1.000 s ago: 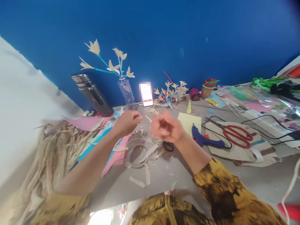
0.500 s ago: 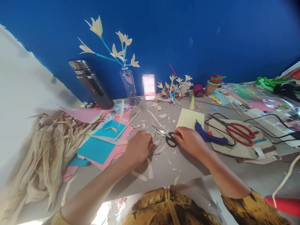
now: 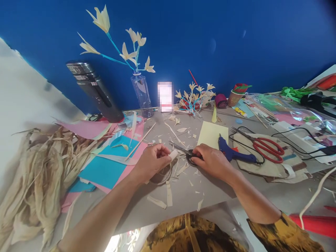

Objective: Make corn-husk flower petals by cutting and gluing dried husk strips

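My left hand (image 3: 153, 161) is closed in a pinch on a small pale husk piece (image 3: 173, 154) at the middle of the table. A thin curved strand hangs below that hand. My right hand (image 3: 211, 159) is closed on the black handles of the small scissors (image 3: 187, 153), whose blades point to the upper left, towards the left hand. Around both hands lie several cream husk scraps (image 3: 169, 193). A pale yellow paper (image 3: 208, 133) lies just beyond my right hand, and a blue glue gun (image 3: 235, 152) rests to the right of it.
Dried husks (image 3: 44, 182) and blue paper (image 3: 105, 171) lie at left. Behind stand a dark flask (image 3: 96, 92), a plastic bottle (image 3: 141, 92) with husk flowers, a lit phone (image 3: 165, 96) and more flowers (image 3: 193, 99). Red-handled scissors (image 3: 270, 148) and a power strip (image 3: 301, 140) sit right.
The left hand has come up from the scraps with the husk piece between its fingers. My right hand's fingers have closed further around the scissors' handles. The view has shifted slightly.
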The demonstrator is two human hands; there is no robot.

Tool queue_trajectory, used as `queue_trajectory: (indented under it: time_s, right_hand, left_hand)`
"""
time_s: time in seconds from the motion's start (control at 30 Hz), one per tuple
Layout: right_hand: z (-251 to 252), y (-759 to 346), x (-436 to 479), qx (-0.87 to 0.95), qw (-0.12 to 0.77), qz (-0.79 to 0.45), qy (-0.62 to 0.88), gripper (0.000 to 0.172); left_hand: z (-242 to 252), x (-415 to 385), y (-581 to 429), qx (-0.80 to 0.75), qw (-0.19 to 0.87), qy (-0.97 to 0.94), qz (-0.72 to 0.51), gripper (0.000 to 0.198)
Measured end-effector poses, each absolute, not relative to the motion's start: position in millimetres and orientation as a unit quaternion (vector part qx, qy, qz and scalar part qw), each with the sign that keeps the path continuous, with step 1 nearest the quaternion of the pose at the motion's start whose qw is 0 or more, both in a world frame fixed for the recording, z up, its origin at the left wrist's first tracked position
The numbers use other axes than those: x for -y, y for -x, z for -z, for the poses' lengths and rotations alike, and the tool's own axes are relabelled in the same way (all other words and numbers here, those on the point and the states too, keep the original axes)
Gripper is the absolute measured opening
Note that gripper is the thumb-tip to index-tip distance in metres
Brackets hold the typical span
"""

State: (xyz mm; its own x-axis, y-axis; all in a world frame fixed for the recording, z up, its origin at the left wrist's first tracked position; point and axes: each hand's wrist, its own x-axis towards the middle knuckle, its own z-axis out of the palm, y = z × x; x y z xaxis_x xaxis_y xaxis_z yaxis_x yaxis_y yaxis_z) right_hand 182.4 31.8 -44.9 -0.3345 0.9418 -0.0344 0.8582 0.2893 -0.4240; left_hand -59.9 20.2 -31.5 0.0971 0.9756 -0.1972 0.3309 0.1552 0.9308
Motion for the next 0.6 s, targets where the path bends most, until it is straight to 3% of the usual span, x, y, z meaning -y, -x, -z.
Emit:
queue_trajectory:
  time_s: [0.1,0.17,0.37,0.5,0.6]
  right_hand:
    - [47.4,-190.8,-29.0,0.791,0.161,-0.242,0.539,0.019]
    - [45.7,-196.4,-25.6,0.767,0.198,-0.317,0.521,0.021]
    - [35.9,-202.4,-15.2,0.541,0.322,-0.638,0.444,0.036]
    - [29.7,-199.6,-13.9,0.471,0.440,-0.679,0.351,0.047]
    - [22.7,-197.6,-15.4,0.487,0.436,-0.688,0.314,0.055]
  left_hand:
    - [29.9,-23.5,63.0,-0.541,0.590,-0.460,-0.384,0.036]
    - [29.3,-24.0,63.6,-0.512,0.635,-0.413,-0.404,0.037]
    - [29.2,-24.1,62.9,-0.486,0.665,-0.363,-0.434,0.040]
    - [29.9,-26.0,65.4,-0.489,0.665,-0.369,-0.428,0.045]
    - [29.1,-27.9,67.3,-0.493,0.663,-0.355,-0.438,0.042]
